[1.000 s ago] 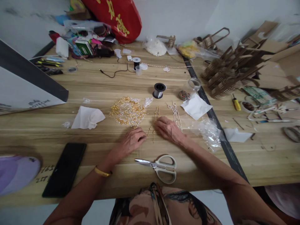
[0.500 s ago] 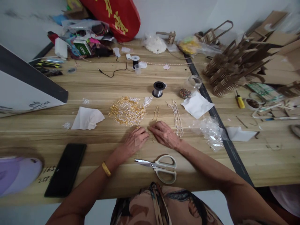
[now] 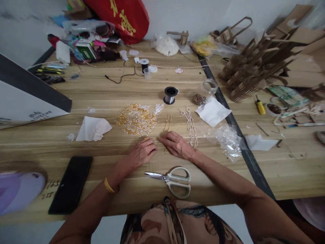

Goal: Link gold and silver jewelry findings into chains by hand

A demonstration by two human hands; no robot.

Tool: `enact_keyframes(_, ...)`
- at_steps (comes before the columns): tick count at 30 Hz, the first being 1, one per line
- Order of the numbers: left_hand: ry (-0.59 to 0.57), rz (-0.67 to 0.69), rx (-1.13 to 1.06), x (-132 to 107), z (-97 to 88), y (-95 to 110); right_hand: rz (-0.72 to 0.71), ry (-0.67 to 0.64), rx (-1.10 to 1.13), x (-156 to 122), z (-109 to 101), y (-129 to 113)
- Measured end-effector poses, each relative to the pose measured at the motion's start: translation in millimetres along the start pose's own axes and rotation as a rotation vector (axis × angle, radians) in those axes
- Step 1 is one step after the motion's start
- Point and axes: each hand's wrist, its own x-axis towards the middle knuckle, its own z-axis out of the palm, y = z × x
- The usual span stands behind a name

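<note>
My left hand (image 3: 142, 151) has its fingers pinched together just above the tabletop. A thin, pale strand (image 3: 150, 166) trails below it, and a faint bit of it shows between the hands. To its right, my right hand (image 3: 177, 145) has its fingers closed over a thin gold beaded chain (image 3: 167, 121), which comes out above and below the fingers. Both sets of fingertips are hidden. A tangled heap of gold and silver beaded chains (image 3: 137, 120) lies just beyond my left hand. Silver beaded chains (image 3: 191, 127) lie to the right. White-handled scissors (image 3: 177, 178) rest in front of me, slightly open.
A wire spool (image 3: 170, 95) and a glass jar with beads (image 3: 205, 89) stand beyond the hands. White paper (image 3: 213, 112) and clear plastic bags (image 3: 230, 144) lie right; crumpled paper (image 3: 92, 128) and a black phone (image 3: 71, 184) left. Woven baskets (image 3: 243, 74) crowd the back right.
My left hand has drawn a little left and away from my right hand, widening the gap between them. My right hand stays at the chain. The view has shifted slightly.
</note>
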Motion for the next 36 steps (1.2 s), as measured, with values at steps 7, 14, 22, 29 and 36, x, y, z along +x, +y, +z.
enact_keyframes(7, -0.029, 0.040, -0.034, -2.6, -4.3, -6.0, 0.008, 0.053, 0.039, 0.1, 1.0, 1.6)
enact_keyframes(14, -0.035, 0.034, -0.045, -1.9, -7.3, -4.8, -0.005, 0.027, -0.003, 2.0, 0.0, -1.9)
enact_keyframes(22, -0.055, 0.022, -0.047, -3.0, -12.0, -7.5, -0.013, 0.041, -0.020, -0.2, 3.4, -0.4)
enact_keyframes(29, -0.012, -0.094, -0.077, -3.8, -17.4, -4.5, -0.026, 0.055, -0.004, -0.7, 4.3, -1.1)
enact_keyframes(36, -0.003, -0.093, -0.025, -3.5, -9.0, -4.0, -0.034, 0.059, 0.004, 0.1, 3.6, -1.5)
